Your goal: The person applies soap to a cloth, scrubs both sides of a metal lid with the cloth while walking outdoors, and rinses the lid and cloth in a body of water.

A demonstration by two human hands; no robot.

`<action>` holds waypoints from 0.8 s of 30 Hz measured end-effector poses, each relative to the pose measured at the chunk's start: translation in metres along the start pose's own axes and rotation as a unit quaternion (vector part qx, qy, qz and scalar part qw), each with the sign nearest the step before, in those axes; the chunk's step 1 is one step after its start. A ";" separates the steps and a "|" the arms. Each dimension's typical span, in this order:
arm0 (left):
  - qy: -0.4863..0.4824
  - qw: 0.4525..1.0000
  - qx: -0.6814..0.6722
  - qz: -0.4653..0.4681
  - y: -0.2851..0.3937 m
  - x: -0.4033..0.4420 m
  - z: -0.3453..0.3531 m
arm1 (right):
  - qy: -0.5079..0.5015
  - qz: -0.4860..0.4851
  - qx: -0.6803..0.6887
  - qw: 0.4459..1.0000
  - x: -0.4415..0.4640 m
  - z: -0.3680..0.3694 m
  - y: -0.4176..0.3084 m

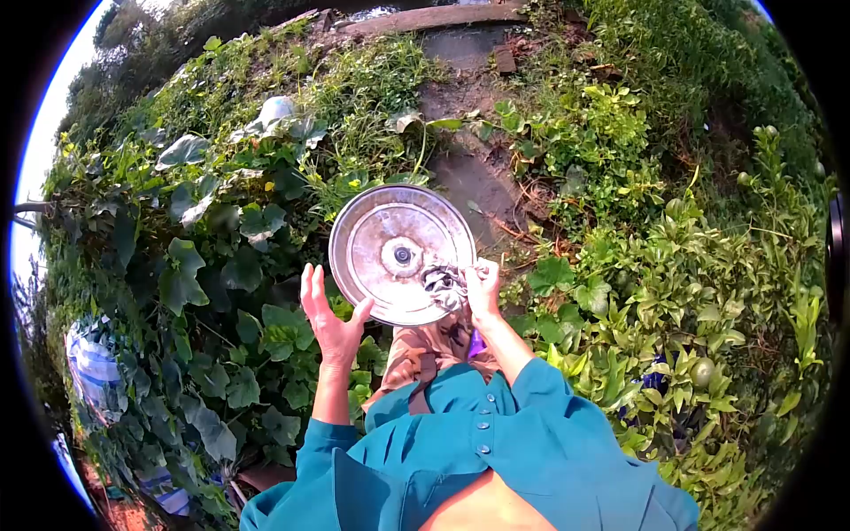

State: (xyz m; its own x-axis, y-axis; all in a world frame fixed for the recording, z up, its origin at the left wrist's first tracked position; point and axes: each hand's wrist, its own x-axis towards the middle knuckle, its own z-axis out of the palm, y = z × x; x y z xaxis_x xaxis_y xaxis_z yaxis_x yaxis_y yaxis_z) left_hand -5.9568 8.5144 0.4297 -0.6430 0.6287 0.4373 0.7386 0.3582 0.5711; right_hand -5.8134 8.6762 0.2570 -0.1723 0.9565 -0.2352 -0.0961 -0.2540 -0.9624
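Note:
A round metal pot lid (367, 239), scuffed and stained, is held up in front of my body. A dark fitting (403, 255) sits at its centre. At the lid's lower right edge, my right hand (482, 288) is closed on the rim together with a crumpled grey-and-white cloth (445, 288). The cloth lies against the lid's face. My left hand (333, 319) is open at the lower left, fingers stretched up and thumb close to the rim; whether the thumb touches it I cannot tell.
Broad-leaved vines (212, 354) crowd the left side, and leafy bushes with green fruit (702, 372) stand on the right. A narrow dirt path (474, 186) runs ahead. Blue-and-white striped sacking (93, 367) shows at far left, and a pale rounded object (276, 110) among the leaves.

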 end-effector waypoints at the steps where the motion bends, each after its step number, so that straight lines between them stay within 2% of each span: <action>1: -0.061 0.991 0.083 0.091 0.018 0.021 -0.003 | -0.005 -0.016 -0.025 1.000 0.018 -0.003 -0.003; 3: -0.230 0.941 0.123 0.214 0.031 0.053 0.009 | -0.021 -0.017 0.001 1.000 0.050 0.000 -0.023; 5: -0.359 0.891 0.110 0.254 0.035 0.079 0.033 | -0.037 -0.022 -0.017 0.999 0.080 0.009 -0.038; 7: -0.423 0.846 0.142 0.292 0.016 0.107 0.063 | -0.054 -0.069 -0.031 0.996 0.115 0.023 -0.049; 8: -0.419 0.830 0.168 0.328 0.003 0.124 0.080 | -0.072 -0.055 -0.038 0.995 0.133 0.032 -0.061; 9: -0.408 0.835 0.147 0.340 -0.004 0.140 0.096 | -0.072 -0.079 -0.086 0.990 0.152 0.041 -0.075; 12: -0.405 0.854 0.096 0.311 -0.020 0.193 0.140 | -0.075 -0.108 -0.116 0.984 0.228 0.070 -0.085; 16: -0.406 0.849 0.065 0.330 -0.038 0.300 0.195 | -0.066 -0.054 -0.101 0.991 0.338 0.124 -0.089; 17: -0.432 0.851 0.051 0.293 -0.039 0.324 0.202 | -0.067 -0.022 -0.086 0.994 0.356 0.132 -0.090; 19: -0.449 0.855 0.042 0.254 -0.044 0.363 0.218 | -0.047 0.005 -0.005 0.999 0.395 0.149 -0.092; 20: -0.441 0.866 -0.003 0.238 -0.045 0.382 0.225 | -0.040 0.054 0.051 0.996 0.412 0.162 -0.105; 21: -0.432 0.873 -0.049 0.221 -0.046 0.396 0.233 | -0.057 0.106 0.196 0.973 0.427 0.172 -0.117; 22: -0.418 0.879 -0.113 0.201 -0.046 0.412 0.244 | -0.087 0.162 0.269 0.945 0.442 0.173 -0.131; 23: -0.416 0.880 -0.111 0.199 -0.047 0.429 0.255 | -0.116 0.217 0.338 0.908 0.457 0.174 -0.151; 24: -0.426 0.878 -0.172 0.135 -0.046 0.443 0.264 | -0.129 0.240 0.385 0.882 0.475 0.181 -0.162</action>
State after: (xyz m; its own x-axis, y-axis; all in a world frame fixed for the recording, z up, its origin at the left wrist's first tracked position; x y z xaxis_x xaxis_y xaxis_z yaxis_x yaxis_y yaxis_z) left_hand -6.2225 8.9584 0.4137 0.0384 0.9992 -0.0058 0.6418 -0.0202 0.7666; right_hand -6.0569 9.1465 0.3260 -0.5824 0.6736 -0.4550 -0.5718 -0.7373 -0.3597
